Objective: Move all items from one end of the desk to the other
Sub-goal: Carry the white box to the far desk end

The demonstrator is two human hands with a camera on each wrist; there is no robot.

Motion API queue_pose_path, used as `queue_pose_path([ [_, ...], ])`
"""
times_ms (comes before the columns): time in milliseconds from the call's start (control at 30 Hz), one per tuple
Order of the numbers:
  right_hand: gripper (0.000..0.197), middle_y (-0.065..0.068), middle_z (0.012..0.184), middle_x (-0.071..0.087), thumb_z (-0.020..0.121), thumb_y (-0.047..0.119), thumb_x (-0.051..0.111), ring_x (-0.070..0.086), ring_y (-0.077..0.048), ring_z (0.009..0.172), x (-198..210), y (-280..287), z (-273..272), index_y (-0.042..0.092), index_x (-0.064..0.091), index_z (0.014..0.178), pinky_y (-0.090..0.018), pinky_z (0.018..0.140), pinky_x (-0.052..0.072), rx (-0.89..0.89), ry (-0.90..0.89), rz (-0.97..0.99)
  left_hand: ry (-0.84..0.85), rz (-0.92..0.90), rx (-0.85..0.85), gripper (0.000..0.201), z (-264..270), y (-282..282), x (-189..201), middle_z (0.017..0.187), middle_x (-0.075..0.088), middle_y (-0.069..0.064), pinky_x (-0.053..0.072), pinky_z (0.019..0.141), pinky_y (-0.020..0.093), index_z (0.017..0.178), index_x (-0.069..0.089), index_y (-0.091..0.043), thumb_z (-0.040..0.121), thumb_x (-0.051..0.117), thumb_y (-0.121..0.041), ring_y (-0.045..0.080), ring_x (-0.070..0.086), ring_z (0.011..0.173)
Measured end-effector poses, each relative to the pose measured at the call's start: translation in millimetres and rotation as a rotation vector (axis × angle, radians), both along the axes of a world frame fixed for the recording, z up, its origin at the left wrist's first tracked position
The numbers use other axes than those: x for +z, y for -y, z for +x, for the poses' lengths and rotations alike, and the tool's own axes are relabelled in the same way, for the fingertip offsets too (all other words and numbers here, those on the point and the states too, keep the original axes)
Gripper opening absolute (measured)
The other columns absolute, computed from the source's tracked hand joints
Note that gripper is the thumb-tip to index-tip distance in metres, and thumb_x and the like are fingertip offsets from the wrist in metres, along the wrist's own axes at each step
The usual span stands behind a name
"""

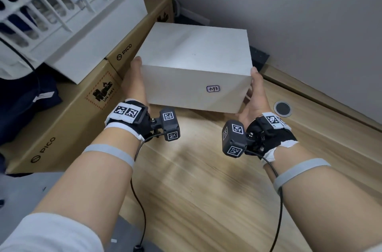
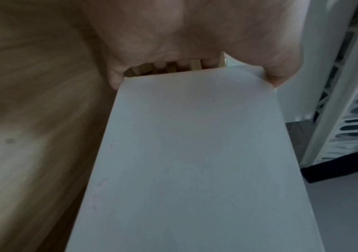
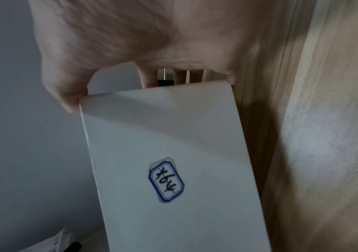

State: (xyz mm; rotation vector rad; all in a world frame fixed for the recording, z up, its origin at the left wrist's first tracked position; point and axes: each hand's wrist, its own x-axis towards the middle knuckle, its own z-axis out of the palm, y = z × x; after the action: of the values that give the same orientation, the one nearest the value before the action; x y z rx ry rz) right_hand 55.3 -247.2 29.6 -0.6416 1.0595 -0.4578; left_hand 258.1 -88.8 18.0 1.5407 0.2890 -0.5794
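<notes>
From the head view, you have the white box (image 1: pixel 195 66) held between both hands over the desk (image 1: pixel 206 179), near its far corner by the wall; your left hand (image 1: pixel 135 84) lies along its left side with the thumb at the top edge, and your right hand (image 1: pixel 255 94) cups the right side with the thumb at the upper corner. A small label (image 1: pixel 213 88) faces you. The box looks lifted or tilted just off the wood, though you cannot tell that for sure. Brown cartons (image 1: pixel 68 111) and a white basket (image 1: pixel 41 4) stand to the left, and a round grommet (image 1: pixel 282 108) sits in the desk to the right. From the left wrist, your left hand grips the box end, thumb on one edge and fingers (image 2: pixel 167 65) curled behind it. From the right wrist, your right hand does the same, thumb on the corner and fingers (image 3: pixel 150 78) behind. Judging by this, the carry is only begun: the box is not yet set down at the other end, and whether other items wait cannot be seen.
</notes>
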Motion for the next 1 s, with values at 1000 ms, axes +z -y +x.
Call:
queue_pose_path([
  [1000,0.029,0.002,0.088,0.067,0.083,0.046,0.066,0.062,-0.019,0.074,122,-26,-543,0.024,0.065,0.102,-0.04,0.07,0.053,-0.445,0.017,-0.105,0.032,-0.198,-0.393,0.039,-506,46,116,0.086,0.067,-0.003,0.051,0.07,0.037,0.098,0.069,-0.025,0.074,0.068,-0.055,0.02,0.063,0.073],
])
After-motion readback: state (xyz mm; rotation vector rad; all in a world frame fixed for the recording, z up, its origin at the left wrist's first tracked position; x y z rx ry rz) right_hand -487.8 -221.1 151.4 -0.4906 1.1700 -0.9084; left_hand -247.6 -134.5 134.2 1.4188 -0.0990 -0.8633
